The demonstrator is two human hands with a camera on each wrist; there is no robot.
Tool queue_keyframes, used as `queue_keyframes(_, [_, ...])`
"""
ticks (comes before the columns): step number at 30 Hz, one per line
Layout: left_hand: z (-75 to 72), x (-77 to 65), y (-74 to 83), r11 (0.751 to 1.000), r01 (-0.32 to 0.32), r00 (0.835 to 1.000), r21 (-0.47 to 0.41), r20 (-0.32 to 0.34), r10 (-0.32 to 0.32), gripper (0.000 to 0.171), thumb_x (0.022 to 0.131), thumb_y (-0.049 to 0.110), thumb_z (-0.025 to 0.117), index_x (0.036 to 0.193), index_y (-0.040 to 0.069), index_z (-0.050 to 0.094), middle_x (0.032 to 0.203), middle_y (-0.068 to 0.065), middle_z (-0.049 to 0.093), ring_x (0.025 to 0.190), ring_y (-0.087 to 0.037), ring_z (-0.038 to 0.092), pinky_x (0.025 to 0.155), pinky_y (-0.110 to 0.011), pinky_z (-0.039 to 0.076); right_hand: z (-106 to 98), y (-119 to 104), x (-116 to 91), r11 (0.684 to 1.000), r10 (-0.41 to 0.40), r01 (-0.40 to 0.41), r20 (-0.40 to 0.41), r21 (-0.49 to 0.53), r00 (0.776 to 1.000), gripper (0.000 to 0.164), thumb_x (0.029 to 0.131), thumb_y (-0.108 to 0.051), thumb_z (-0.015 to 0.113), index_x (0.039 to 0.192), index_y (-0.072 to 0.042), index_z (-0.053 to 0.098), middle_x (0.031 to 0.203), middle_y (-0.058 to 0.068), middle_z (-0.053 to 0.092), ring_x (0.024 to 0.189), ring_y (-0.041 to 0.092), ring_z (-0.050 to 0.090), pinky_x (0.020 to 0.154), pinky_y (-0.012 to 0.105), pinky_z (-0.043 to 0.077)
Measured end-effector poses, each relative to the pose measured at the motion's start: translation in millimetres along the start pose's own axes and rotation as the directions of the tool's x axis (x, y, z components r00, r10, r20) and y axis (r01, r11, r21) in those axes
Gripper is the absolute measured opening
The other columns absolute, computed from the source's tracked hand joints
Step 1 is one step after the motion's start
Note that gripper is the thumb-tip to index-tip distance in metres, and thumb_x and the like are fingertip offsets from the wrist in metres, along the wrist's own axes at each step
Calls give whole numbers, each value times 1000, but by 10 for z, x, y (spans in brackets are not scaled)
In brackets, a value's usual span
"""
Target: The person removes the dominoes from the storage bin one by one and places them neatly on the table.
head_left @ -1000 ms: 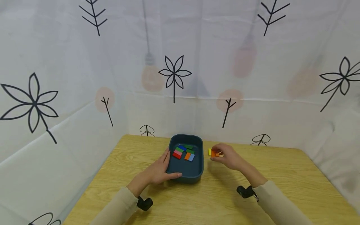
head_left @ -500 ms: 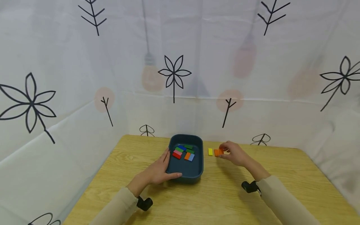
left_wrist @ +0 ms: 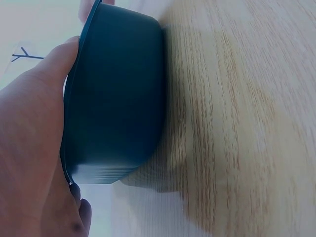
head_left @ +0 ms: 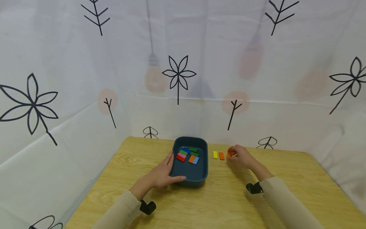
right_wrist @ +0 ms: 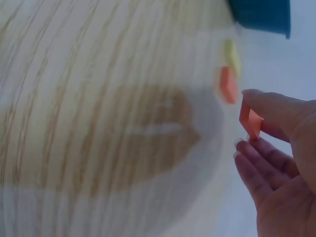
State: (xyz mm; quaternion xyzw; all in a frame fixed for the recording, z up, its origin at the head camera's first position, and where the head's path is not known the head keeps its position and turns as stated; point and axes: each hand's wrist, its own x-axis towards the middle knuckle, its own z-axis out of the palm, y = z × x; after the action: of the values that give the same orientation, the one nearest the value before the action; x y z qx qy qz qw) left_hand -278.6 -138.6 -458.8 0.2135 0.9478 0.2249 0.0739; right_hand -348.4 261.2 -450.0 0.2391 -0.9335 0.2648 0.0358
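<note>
Between thumb and fingertips, my right hand (head_left: 242,156) pinches a flat orange domino block (right_wrist: 251,118), held on edge at the table in the right wrist view. To its left lie another orange domino block (head_left: 221,156) and a yellow one (head_left: 215,155), side by side with small gaps. My left hand (head_left: 162,171) lies against a dark teal plastic box (head_left: 192,182), its straight fingers along the left side and the thumb over the near rim. Inside the box are several flat blocks: a red block (head_left: 180,158), a light blue block (head_left: 195,160), and others in green, pink, blue and orange.
The light wooden table (head_left: 188,206) carries the box near its far edge. A white cloth (head_left: 206,117) printed with plants and bulbs hangs behind and at both sides. Black wrist cameras (head_left: 147,207) sit below both sleeves.
My right hand has moved rightward, from beside the yellow block past the first orange block, which now lies uncovered, and holds the other orange domino block. The left hand and box stay put.
</note>
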Motion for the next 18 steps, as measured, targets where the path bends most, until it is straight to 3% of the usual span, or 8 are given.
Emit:
queue_keyframes(9, [-22, -14, 17, 1000, -2, 1000, -5, 0, 2, 122, 85, 84, 54, 165, 6, 5, 173, -7, -3, 155, -32, 20, 120, -51, 31, 134, 189, 65, 999, 42, -43, 11, 21, 999, 33, 91, -3, 74, 118, 14, 65, 109, 25, 62, 99, 42, 63, 86, 55, 54])
queue_keyframes(18, [-16, -6, 2, 1000, -4, 1000, -3, 6, 4, 121, 86, 84, 53, 165, 7, 5, 173, -5, -5, 155, -32, 20, 119, -50, 32, 176, 205, 91, 999, 40, -40, 21, 18, 999, 36, 94, -4, 72, 122, 15, 63, 112, 25, 61, 102, 43, 61, 88, 56, 53])
